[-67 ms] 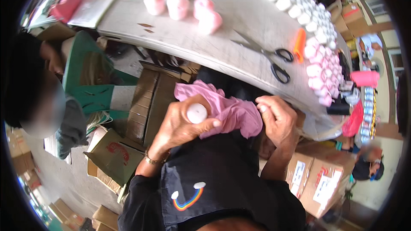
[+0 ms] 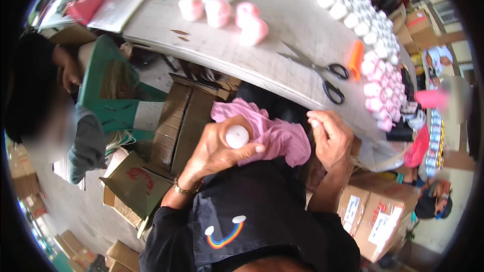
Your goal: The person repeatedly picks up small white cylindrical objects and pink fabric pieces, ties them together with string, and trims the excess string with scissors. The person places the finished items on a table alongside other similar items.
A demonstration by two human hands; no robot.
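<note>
My left hand is wrapped round a pale, round candle-like piece; its flat end, marked by a small dark spot, faces up. A crumpled pink cloth lies over my lap, partly behind that hand. To the right of the cloth, my right hand is raised with its thumb and fingertips drawn together. Whatever the fingertips hold, if anything, is too small to make out. Beyond my hands, black-handled scissors lie with their blades apart on the grey table, beside an orange object.
Several pink pieces stand on the table's far side. Rows of white pieces and pink ones line its right side. An open carton and a green chair are at left; taped boxes at right. Other people are nearby.
The view has shifted slightly, so the table and its contents appear a little further right and lower. My hands keep almost the same pose, the left still round the candle-like piece.
</note>
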